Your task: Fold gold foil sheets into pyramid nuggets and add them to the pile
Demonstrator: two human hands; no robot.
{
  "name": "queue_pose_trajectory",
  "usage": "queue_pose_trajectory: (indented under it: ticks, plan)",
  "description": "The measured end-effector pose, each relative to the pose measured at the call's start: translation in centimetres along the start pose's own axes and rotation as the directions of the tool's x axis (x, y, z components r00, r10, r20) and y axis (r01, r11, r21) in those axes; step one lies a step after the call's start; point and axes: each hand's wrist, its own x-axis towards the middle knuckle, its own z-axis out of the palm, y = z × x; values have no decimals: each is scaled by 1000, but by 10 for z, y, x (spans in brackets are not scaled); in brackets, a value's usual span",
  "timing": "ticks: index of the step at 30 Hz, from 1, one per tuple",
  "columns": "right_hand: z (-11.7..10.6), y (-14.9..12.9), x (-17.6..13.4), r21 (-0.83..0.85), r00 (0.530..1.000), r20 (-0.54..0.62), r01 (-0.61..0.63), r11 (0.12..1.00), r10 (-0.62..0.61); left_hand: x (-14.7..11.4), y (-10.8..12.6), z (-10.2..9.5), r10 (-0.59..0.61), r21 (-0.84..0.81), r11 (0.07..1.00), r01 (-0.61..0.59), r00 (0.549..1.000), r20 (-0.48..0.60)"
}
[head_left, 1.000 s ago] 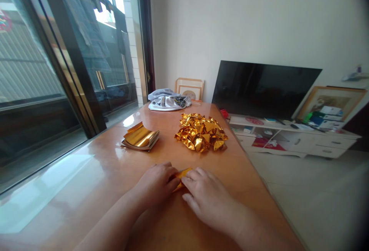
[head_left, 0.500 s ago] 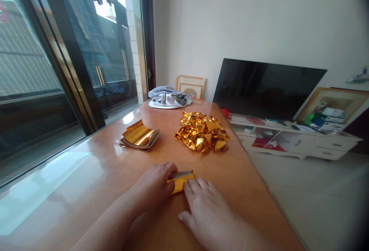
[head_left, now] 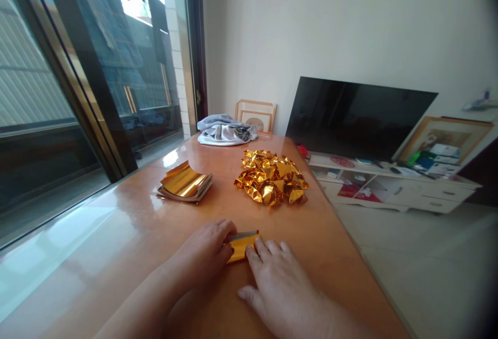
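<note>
A partly folded sheet of gold foil paper (head_left: pixel 240 248) lies on the table in front of me, with a greyish strip along its far edge. My left hand (head_left: pixel 208 248) grips its left end, thumb on the near side and fingers on the far side. Spread over the right end is my right hand (head_left: pixel 276 274), fingertips pressing the paper and thumb held out to the side. Farther off on the left sits a stack of gold foil paper sheets (head_left: pixel 185 184), the top ones curling up. Right of that stack is a heap of folded gold foil paper pieces (head_left: pixel 270 180).
The glossy brown wooden table (head_left: pixel 210 214) has its right edge beside my right arm. A bundle of grey cloth (head_left: pixel 222 130) rests at its far end. Beyond stand a black television (head_left: pixel 358 118) and a white cabinet (head_left: pixel 412 196). A sliding glass door (head_left: pixel 93 84) is at left.
The fingertips of my right hand have crept slightly farther along the paper's right end. My left hand keeps its grip. The whole view has shifted slightly.
</note>
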Motion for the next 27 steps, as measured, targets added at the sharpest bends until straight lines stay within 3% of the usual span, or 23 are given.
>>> queue_pose_trajectory:
  ticks: [12,27]
  plan:
    - [4,6,0,40,999,47,-10,999,8,1,-1,-1,37,38,999,-38,999,24]
    - [-9,7,-3,21,998,62,-13,1000,12,1,-3,1,30,40,999,-31,999,11]
